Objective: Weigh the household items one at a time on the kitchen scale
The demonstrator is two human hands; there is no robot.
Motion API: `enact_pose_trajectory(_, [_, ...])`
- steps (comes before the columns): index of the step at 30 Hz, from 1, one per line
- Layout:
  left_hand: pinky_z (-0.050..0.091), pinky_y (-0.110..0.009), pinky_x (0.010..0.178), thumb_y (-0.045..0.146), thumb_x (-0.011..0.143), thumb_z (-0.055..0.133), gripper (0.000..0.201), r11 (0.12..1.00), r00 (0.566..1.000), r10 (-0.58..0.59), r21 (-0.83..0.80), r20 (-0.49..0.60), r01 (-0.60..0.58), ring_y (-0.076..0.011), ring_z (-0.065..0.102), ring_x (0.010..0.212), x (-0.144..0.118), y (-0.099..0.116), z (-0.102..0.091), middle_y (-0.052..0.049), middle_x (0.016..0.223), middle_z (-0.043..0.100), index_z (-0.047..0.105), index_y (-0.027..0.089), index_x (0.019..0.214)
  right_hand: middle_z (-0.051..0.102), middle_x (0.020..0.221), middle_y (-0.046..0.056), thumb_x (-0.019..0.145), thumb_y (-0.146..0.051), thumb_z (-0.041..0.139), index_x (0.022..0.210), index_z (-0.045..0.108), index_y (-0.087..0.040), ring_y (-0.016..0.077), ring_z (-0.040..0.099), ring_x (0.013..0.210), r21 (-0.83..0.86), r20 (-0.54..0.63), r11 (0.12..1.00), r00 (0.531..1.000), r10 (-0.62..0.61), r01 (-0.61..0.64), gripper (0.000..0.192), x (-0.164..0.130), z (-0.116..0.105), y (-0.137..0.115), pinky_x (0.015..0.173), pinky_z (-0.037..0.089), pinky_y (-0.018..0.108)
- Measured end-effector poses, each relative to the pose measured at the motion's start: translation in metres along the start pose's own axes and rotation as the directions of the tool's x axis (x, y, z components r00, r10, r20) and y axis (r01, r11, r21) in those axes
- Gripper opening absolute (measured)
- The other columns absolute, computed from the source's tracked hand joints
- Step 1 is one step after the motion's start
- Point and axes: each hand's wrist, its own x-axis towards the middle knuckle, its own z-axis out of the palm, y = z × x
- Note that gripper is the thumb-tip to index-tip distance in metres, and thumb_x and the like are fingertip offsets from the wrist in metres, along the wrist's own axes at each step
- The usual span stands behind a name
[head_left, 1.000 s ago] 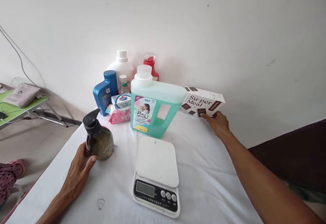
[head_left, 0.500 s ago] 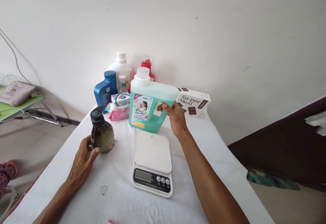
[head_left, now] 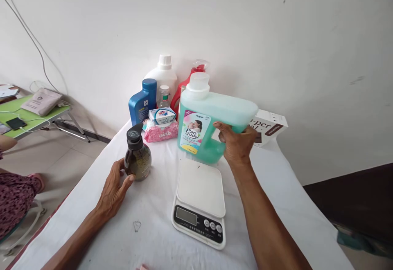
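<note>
My right hand (head_left: 241, 141) grips the handle of a large jug of green liquid detergent (head_left: 215, 102), its fingers wrapped through the handle opening. The jug has a white cap and tilts slightly, just behind the white kitchen scale (head_left: 201, 188). Whether its base touches the cloth I cannot tell. On the left, my left hand (head_left: 115, 188) curls round the lower part of a dark pump bottle (head_left: 138, 159), thumb in front and fingers behind. That bottle stands upright on the white cloth. The scale's display looks blank, and its platform carries only a small dark mark.
Behind stand a blue bottle (head_left: 143, 102), a white jug (head_left: 164, 73), a small clear bottle (head_left: 164, 96) and a red bottle (head_left: 193, 73). A small box (head_left: 162, 115) rests on a pink pack (head_left: 162, 133). Right is a Su-per Meal box (head_left: 270, 127). A person's patterned clothing (head_left: 15, 200) shows left.
My view has swung left, so everything sits farther right. The detergent jug has shifted right and closer, covering more of the Su-per Meal box. My left hand stays on the pump bottle.
</note>
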Motion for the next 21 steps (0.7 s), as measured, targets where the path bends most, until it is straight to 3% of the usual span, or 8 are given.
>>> enact_pose_trajectory(3, [0.055,-0.047,0.085,0.079,0.093,0.042,0.068,1.0,1.0,0.01,0.004,0.0,-0.01,-0.029,0.062,0.091,0.0,0.0,0.0,-0.009,0.103,0.064,0.058,0.02,0.123,0.036,0.05,-0.009,0.053,-0.041,0.098,0.047,0.04,-0.025,0.0088,0.035,0.048,-0.048,-0.063,0.995,0.994,-0.094,0.091,0.061,0.001,-0.012,-0.021,0.041,0.031,0.027])
enact_pose_trajectory(7, [0.055,-0.048,0.087,0.078,0.093,0.043,0.067,1.0,1.0,0.024,-0.002,0.008,-0.024,-0.0293,0.062,0.094,0.001,-0.002,0.0,-0.009,0.105,0.063,0.057,0.02,0.123,0.038,0.049,-0.008,0.05,-0.043,0.101,0.044,0.043,-0.025,0.0088,0.035,0.045,-0.02,-0.133,0.975,0.966,-0.22,0.219,0.062,-0.004,-0.025,-0.068,0.04,0.03,0.029])
enact_pose_trajectory(12, [0.054,-0.049,0.094,0.077,0.094,0.044,0.065,0.999,0.999,0.038,-0.006,0.002,-0.038,-0.0306,0.062,0.101,0.002,-0.004,-0.001,-0.01,0.109,0.064,0.057,0.02,0.122,0.032,0.044,-0.009,0.05,-0.049,0.103,0.043,0.045,-0.025,0.0076,0.03,0.04,0.078,-0.073,0.979,0.981,-0.182,0.188,0.063,-0.027,-0.037,-0.116,0.038,0.021,0.028])
enact_pose_trajectory(21, [0.052,-0.05,0.101,0.074,0.096,0.043,0.063,0.997,0.997,0.077,-0.016,0.014,-0.077,-0.0312,0.062,0.109,0.003,-0.005,-0.001,-0.013,0.118,0.064,0.054,0.019,0.124,0.034,0.043,-0.01,0.051,-0.048,0.102,0.045,0.05,-0.024,0.0062,0.031,0.037,0.131,0.018,0.991,1.0,-0.025,0.022,0.058,-0.072,-0.052,-0.109,0.037,0.022,0.027])
